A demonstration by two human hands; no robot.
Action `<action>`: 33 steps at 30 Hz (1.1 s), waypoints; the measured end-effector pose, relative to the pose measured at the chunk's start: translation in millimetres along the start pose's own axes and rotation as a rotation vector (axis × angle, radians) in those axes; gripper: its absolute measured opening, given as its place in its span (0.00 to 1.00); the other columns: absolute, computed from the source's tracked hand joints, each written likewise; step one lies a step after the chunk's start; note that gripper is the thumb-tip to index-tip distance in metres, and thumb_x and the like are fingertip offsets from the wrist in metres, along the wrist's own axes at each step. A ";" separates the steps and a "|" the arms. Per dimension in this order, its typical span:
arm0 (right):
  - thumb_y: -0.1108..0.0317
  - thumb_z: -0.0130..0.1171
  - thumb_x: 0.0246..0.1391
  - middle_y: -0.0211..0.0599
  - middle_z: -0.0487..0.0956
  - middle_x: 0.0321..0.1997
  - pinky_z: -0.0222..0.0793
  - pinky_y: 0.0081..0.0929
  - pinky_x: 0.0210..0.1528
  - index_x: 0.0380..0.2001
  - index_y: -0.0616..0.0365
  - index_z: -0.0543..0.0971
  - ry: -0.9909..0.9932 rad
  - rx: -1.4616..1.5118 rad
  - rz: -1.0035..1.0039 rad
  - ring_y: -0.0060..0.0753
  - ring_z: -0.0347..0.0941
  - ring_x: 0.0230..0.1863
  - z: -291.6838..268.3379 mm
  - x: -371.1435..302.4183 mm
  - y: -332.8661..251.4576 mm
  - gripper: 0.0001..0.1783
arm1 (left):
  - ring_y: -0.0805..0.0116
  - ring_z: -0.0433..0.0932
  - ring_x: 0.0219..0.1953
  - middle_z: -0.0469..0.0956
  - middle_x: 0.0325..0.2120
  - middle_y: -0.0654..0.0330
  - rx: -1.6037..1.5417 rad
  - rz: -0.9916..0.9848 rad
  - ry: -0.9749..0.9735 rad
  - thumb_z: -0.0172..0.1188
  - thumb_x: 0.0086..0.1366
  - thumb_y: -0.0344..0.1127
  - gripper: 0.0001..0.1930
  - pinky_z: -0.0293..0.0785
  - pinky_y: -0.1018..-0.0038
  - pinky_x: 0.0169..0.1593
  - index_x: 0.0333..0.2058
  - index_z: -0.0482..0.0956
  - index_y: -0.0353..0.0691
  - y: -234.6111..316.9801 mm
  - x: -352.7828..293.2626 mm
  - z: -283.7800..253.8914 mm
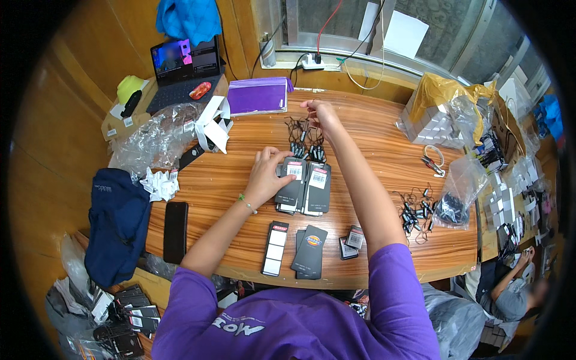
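Two side-by-side stacks of dark grey hang tags with white barcode stickers lie in the middle of the wooden table; the right stack of hang tags (318,191) is uncovered. My left hand (263,177) grips the left stack of hang tags (290,193) by its upper left part, thumb and forefinger on it. Black looped cords (306,131) with small dark plastic ends spread above both stacks. Over the far end of these cords, my right hand (324,118) is closed in a pinch on a black cord; the fingertips show only in small part.
Nearer me lie a strip of white labels (275,249), loose grey tags (310,255) and small tags (354,238). More cords (417,213), snips (433,167) and a bag (461,195) are right. A purple folder (258,96), laptop (185,66) and phone (176,232) stand left.
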State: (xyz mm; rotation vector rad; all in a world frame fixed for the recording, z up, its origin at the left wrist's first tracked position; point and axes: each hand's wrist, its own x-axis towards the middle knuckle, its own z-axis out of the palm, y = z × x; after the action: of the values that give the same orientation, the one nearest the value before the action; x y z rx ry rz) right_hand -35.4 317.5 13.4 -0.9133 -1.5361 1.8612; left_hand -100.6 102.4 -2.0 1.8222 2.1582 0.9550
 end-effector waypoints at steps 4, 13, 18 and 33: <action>0.62 0.47 0.49 0.22 0.64 0.22 0.51 0.19 0.24 0.25 0.50 0.79 -0.023 -0.139 0.061 0.19 0.57 0.23 9.6 15.6 26.2 0.11 | 0.56 0.58 0.52 0.59 0.48 0.53 -0.029 -0.003 0.057 0.65 0.47 0.40 0.35 0.57 0.66 0.56 0.55 0.62 0.46 -6.0 -11.1 2.4; 0.59 0.57 0.45 0.46 0.77 0.20 0.65 0.33 0.23 0.22 0.66 0.78 0.136 -0.297 -0.111 0.34 0.73 0.22 -55.5 60.4 67.9 0.17 | 0.55 0.59 0.50 0.64 0.48 0.56 0.015 0.329 -0.242 0.64 0.48 0.43 0.27 0.57 0.62 0.54 0.47 0.70 0.44 55.9 -48.8 -23.5; 0.61 0.52 0.51 0.44 0.78 0.29 0.67 0.29 0.35 0.33 0.66 0.76 -0.115 -0.599 -0.418 0.34 0.74 0.31 -62.8 -84.0 18.6 0.16 | 0.56 0.59 0.48 0.64 0.47 0.57 0.147 0.341 -0.377 0.64 0.44 0.52 0.31 0.56 0.62 0.52 0.46 0.72 0.44 66.0 -81.3 -14.2; 0.67 0.67 0.32 0.36 0.71 0.36 0.64 0.33 0.43 0.36 0.57 0.76 -0.039 -1.071 -0.300 0.40 0.66 0.40 -95.4 -293.7 54.0 0.22 | 0.61 0.63 0.45 0.70 0.40 0.63 0.155 0.411 -0.394 0.66 0.39 0.51 0.28 0.55 0.65 0.49 0.39 0.75 0.42 65.7 -72.6 6.8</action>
State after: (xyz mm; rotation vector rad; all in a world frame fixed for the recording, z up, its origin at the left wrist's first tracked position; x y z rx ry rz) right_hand 220.8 137.8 -5.1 -0.9626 -2.5611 0.7603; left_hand -25.0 40.8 9.5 2.3486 1.6971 0.4375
